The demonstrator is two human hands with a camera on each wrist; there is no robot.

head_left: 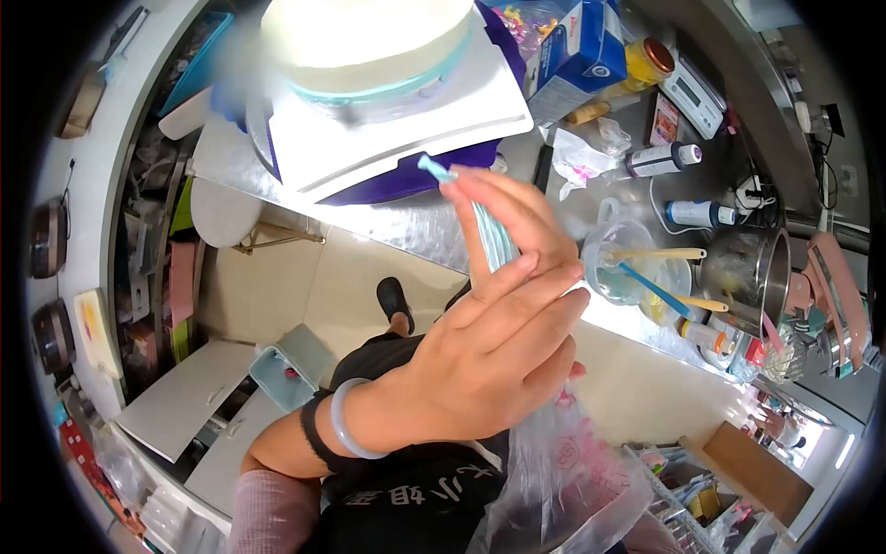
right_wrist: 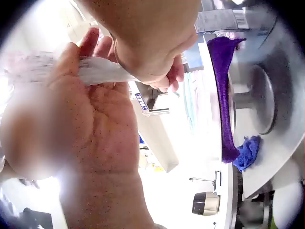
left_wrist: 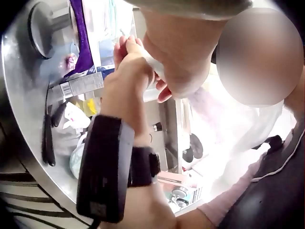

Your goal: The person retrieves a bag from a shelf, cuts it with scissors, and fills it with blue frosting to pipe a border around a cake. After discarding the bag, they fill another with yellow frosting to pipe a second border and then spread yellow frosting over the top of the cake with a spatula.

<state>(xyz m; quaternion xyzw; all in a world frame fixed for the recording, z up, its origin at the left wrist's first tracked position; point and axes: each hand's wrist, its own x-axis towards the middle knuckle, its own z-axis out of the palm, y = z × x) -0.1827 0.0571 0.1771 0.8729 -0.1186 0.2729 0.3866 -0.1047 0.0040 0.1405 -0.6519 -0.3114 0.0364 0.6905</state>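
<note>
I hold a clear piping bag point(head_left: 494, 235) of pale blue cream upright in both hands, its tip point(head_left: 432, 168) pointing at a white cake point(head_left: 369, 37) with a teal band. My left hand point(head_left: 489, 360), with a pale bangle on its wrist, wraps the bag from the front. My right hand point(head_left: 508, 208) grips it behind, fingers running up towards the tip. The bag's loose plastic tail point(head_left: 563, 471) hangs below. The right wrist view shows the bag point(right_wrist: 100, 71) lying across my right palm point(right_wrist: 105, 119) under the left hand point(right_wrist: 147, 43). The cake sits on a white board point(head_left: 397, 129).
A purple cloth point(right_wrist: 224, 95) lies under the board on a turntable point(right_wrist: 259, 100). On the steel counter point(head_left: 415, 231) stand a blue carton point(head_left: 581, 42), a scale point(head_left: 692, 92), bottles point(head_left: 660, 159), a clear jug point(head_left: 628, 263) with spatulas and a steel bowl point(head_left: 748, 268).
</note>
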